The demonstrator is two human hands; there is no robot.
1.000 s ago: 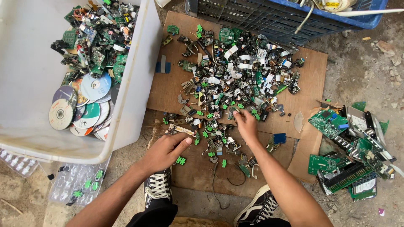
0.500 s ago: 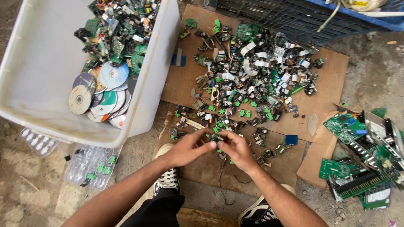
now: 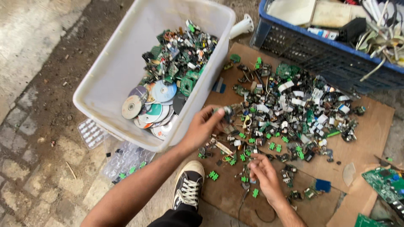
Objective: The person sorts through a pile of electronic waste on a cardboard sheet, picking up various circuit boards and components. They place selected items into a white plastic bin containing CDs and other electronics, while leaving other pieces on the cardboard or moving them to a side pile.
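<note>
Scrap (image 3: 290, 113), green and white bits, covers cardboard (image 3: 370, 143) on dirt beside the bin (image 3: 113, 67); left hand (image 3: 204, 126) grasps a part (image 3: 227, 112), right hand (image 3: 265, 176) pinches scrap.

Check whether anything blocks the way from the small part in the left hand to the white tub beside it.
Nothing visible does. The left hand pinches a small dark part right beside the white tub, whose open top faces up. Only the tub's near wall lies between them, with no lid on it.

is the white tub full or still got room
Partly full. The white tub holds discs and green circuit scraps piled at one end; much of its bare floor still shows.
</note>
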